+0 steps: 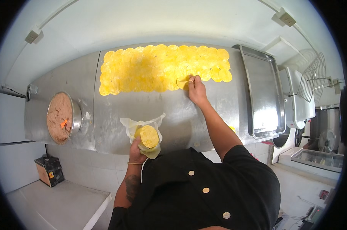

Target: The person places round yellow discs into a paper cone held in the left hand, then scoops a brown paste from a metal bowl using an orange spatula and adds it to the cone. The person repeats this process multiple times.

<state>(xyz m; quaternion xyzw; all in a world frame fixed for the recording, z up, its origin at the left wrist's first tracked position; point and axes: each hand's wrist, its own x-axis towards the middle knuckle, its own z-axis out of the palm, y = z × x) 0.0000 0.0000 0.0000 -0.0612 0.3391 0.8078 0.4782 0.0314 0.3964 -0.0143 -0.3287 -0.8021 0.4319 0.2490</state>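
Observation:
Near the front edge of the steel table, my left hand (136,151) is closed around a stack of round yellow dumpling wrappers (149,137). Pale crumpled wrapping (158,122) folds open about the stack. Further off, many more yellow wrappers (142,67) lie overlapped in a long band across the far side of the table. At the band's near edge, right of its middle, my right hand (196,91) pinches a single dumpling wrapper (183,82). Part of that wrapper hangs over its neighbours, and its gripped edge is hidden by my fingers.
On the left stands a round metal bowl (77,115) of pinkish-brown ground filling (58,115), with an orange utensil (64,123) in it. A large metal tray (253,92) lies at the table's right end. Beyond it are a white appliance (300,97) and a wire rack (313,78).

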